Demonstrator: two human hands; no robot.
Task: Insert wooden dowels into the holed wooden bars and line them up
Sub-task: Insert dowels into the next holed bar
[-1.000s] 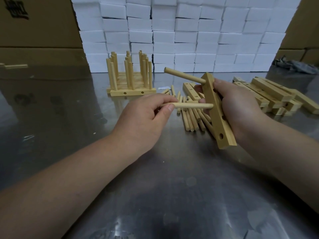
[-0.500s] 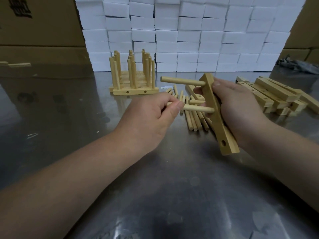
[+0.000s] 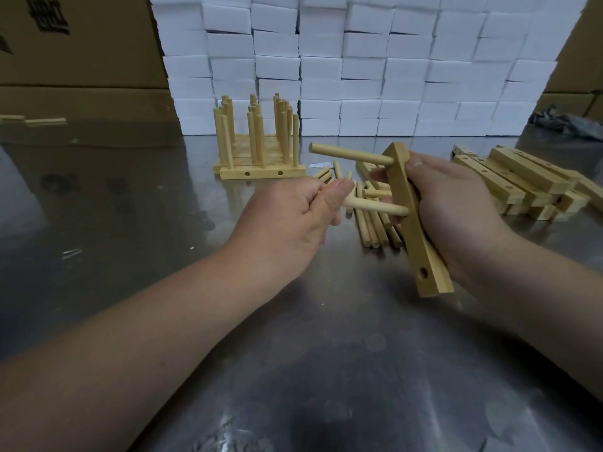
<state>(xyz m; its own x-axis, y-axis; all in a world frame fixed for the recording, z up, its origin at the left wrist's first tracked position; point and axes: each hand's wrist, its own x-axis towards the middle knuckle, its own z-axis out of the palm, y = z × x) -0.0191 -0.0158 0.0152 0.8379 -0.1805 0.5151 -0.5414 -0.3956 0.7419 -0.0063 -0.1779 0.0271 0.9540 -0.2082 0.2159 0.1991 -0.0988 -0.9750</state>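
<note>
A holed wooden bar (image 3: 414, 216) is gripped in the right hand (image 3: 456, 207), held above the metal table (image 3: 293, 370) and tilted, its far end raised and its near end pointing down toward the camera. One dowel (image 3: 349, 154) is already seated near the bar's upper end and sticks out to the left. A second dowel (image 3: 375, 205) is pinched between thumb and fingers of the left hand (image 3: 293, 216), its tip touching the bar's left face at about mid-length; whether it has entered a hole cannot be told. One empty hole is seen low on the bar.

The pieces are judged light, rigid and smooth. A dowel is best taken near its outer end, so that the tip stays free for the hole; the bar is best clasped across its back, with the holed face left bare. A tight fit is likely, so a straight push is called for.

Loose dowels (image 3: 372, 223) lie on the table beneath the hands, a pile of bare bars (image 3: 522, 181) to the right, and finished bars (image 3: 257, 158) stand in a row further back.

Compared with half a second ago, the dowel's tip is brought nearer to the bar, and the bar is held slightly more upright
</note>
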